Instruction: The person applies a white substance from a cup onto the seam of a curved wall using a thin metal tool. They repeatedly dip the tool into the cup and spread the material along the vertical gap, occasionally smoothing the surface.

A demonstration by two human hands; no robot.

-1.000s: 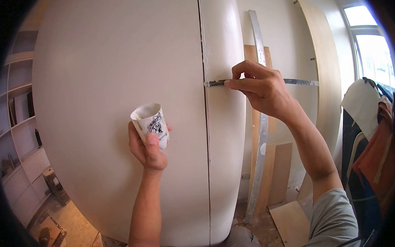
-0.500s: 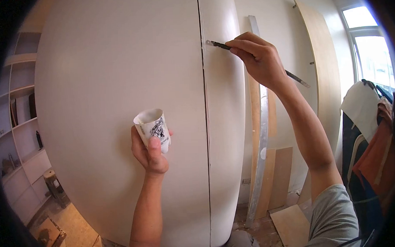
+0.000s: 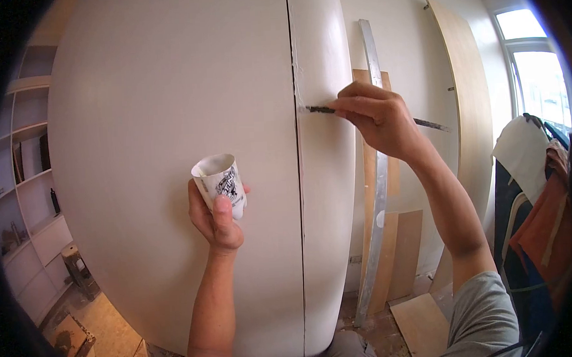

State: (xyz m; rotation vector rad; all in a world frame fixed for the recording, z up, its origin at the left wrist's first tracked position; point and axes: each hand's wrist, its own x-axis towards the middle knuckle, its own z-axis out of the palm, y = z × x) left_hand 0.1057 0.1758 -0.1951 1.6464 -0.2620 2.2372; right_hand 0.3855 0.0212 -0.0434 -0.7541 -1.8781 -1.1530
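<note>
The left hand [image 3: 215, 215] is nearest, its grip clenched around a small white paper cup with a black print [image 3: 220, 179]. The cup is held upright just in front of the wide off-white curved panel [image 3: 158, 132], and its contents are hidden. If the wrist tips while attention is on the other hand, whatever the cup holds could slop onto the panel face or the floor [image 3: 108, 329] below.

A little farther, the right hand [image 3: 375, 115] pinches a thin, long, dark stick-like tool [image 3: 320, 109], held nearly level. Its tip touches the dark vertical seam [image 3: 300, 197] between the wide panel and the narrow off-white panel [image 3: 328, 227], in the seam's upper part. Pressing too hard may, I judge, gouge a panel edge or snap the slender tool. A sideways slip would smear the clean face.

Beyond, a long grey metal straightedge [image 3: 378, 194] and bare plywood boards [image 3: 402, 250] lean loosely against the wall, where a bumped elbow could topple them.
</note>
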